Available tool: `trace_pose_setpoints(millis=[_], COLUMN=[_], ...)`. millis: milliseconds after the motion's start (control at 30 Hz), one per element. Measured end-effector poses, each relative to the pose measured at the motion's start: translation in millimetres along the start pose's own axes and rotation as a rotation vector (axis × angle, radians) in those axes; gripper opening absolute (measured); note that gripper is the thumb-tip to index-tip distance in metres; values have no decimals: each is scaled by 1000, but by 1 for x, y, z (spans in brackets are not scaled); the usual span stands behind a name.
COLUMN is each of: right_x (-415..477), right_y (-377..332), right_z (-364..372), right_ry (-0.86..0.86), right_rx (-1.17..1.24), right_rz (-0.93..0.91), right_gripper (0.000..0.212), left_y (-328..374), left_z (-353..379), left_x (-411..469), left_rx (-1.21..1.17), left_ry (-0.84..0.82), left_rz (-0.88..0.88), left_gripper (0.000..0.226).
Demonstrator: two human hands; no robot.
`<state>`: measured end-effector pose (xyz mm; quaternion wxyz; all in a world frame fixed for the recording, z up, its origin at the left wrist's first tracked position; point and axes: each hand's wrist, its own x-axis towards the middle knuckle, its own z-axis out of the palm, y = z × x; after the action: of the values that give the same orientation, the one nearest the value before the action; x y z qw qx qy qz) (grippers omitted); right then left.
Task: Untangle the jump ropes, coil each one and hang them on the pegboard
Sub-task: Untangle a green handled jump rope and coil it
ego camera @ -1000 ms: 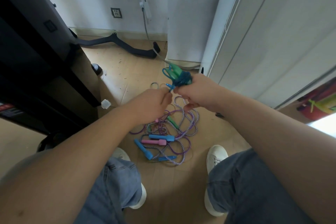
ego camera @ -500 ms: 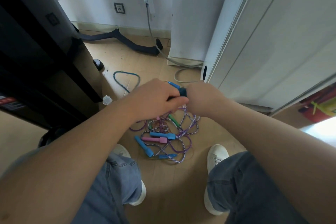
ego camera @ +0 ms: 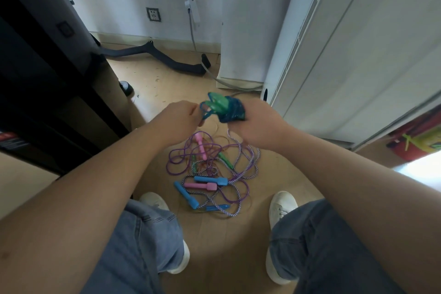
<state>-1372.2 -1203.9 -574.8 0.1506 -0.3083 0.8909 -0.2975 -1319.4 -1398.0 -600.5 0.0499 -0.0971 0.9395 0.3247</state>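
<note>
My right hand [ego camera: 260, 126] grips a coiled teal jump rope [ego camera: 232, 110] with green handles [ego camera: 218, 102] sticking out to the left. My left hand [ego camera: 181, 117] pinches the loose end of that teal rope just left of the coil. Both hands hover above the floor. Below them lies a tangled pile of jump ropes [ego camera: 214, 174]: purple cord, a purple-and-white braided cord [ego camera: 248, 155], pink handles [ego camera: 200, 185], blue handles [ego camera: 186, 194] and a green handle [ego camera: 225, 159]. No pegboard is in view.
Black furniture [ego camera: 47, 93] stands at the left, a white cabinet [ego camera: 358, 55] at the right. A black bar [ego camera: 152, 55] and a grey cable [ego camera: 229, 83] lie by the back wall. My white shoes [ego camera: 281, 203] flank the pile on the wooden floor.
The hands rose and parted from a close clasp. The teal loop that lay on the floor at the left is gone from there; the coil and green handles now show in my right hand.
</note>
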Motion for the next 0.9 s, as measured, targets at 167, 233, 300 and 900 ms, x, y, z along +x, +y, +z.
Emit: trace_pose_setpoints(millis=[167, 233, 300, 900], right_x=[20, 19, 15, -6], right_y=[29, 34, 34, 6], right_z=[11, 18, 24, 20], right_ry=[74, 3, -121, -137], right_rx=[-178, -370, -554, 40], right_rz=[216, 210, 181, -116], right_gripper=[14, 8, 5, 9], left_y=[24, 25, 24, 7], left_z=[18, 20, 18, 8], left_x=[-10, -14, -17, -4], left_rx=[217, 358, 438, -146], left_ry=[-86, -179, -261, -57], left_rz=[228, 324, 404, 42], left_gripper=[49, 46, 43, 31])
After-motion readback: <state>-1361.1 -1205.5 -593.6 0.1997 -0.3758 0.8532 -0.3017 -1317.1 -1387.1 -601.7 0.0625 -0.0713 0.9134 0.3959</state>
